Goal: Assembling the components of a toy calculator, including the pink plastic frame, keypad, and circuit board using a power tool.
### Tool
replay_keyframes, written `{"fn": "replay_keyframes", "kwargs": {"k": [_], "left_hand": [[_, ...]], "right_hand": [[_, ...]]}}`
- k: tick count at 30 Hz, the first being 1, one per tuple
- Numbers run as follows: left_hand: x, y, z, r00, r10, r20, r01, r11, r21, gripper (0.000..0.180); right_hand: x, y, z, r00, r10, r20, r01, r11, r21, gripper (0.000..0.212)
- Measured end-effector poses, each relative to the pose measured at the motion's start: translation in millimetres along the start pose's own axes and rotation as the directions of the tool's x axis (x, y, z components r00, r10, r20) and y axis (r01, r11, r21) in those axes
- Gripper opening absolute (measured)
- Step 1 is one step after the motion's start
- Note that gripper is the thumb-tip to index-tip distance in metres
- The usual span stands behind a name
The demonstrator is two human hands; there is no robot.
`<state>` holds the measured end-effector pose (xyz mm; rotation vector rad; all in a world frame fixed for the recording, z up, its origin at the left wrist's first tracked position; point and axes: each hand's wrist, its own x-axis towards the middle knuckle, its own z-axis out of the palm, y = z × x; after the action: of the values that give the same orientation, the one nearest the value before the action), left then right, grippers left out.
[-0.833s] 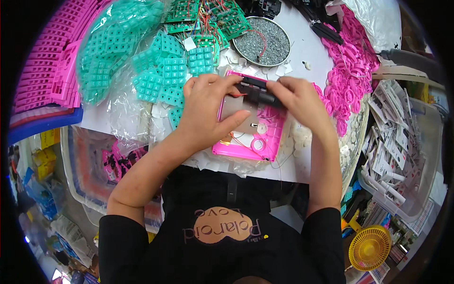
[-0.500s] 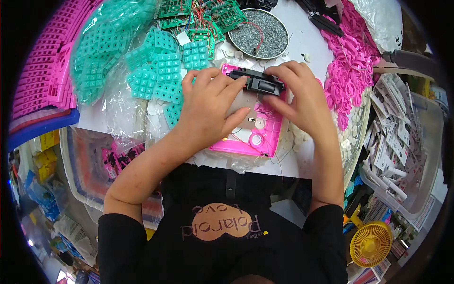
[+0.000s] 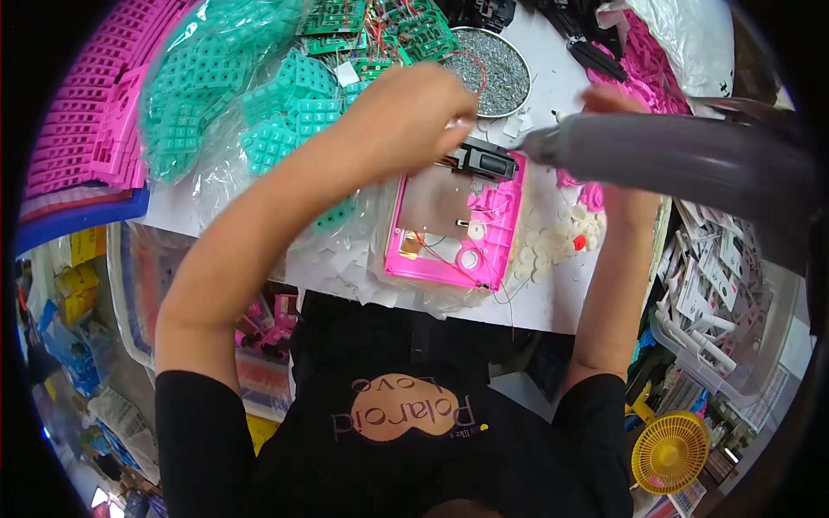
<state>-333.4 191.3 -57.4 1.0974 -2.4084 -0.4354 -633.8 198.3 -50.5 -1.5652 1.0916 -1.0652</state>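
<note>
The pink case (image 3: 501,223) lies open on the counter (image 3: 553,302), just in front of the person, with white discs (image 3: 537,253) to its right. Red wires (image 3: 442,256) and a grey plate (image 3: 432,207) are inside it; the black part (image 3: 489,161) sits at its far edge. The left hand (image 3: 423,116) is above that edge, fingers curled; whether they pinch anything, I cannot tell. A blurred grey tool (image 3: 665,154) points its tip at the black part's right end and hides most of the right hand (image 3: 611,100), so its grip cannot be told. Farther off are teal keypads (image 3: 272,145), a dish (image 3: 528,86) of grey bits (image 3: 503,73) and green boards (image 3: 332,19).
</note>
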Motion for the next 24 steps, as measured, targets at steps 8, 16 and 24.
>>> {"fn": "replay_keyframes", "kwargs": {"k": [8, 16, 24], "left_hand": [[95.6, -38.1, 54.8, 0.991, 0.065, 0.116, -0.102, 0.931, 0.352, 0.015], [95.7, -40.9, 62.7, 0.992, 0.102, -0.073, -0.055, 0.876, 0.479, 0.018], [102.0, -53.8, 61.3, 0.993, 0.088, -0.079, -0.044, 0.894, 0.446, 0.030]], "right_hand": [[101.4, -108.2, 67.9, 0.355, -0.712, 0.605, 0.210, 0.692, 0.691, 0.111], [45.7, -83.4, 85.8, 0.867, -0.384, -0.318, 0.454, 0.872, 0.185, 0.061], [44.7, -74.6, 60.7, 0.916, -0.335, -0.220, 0.354, 0.934, 0.056, 0.053]]}}
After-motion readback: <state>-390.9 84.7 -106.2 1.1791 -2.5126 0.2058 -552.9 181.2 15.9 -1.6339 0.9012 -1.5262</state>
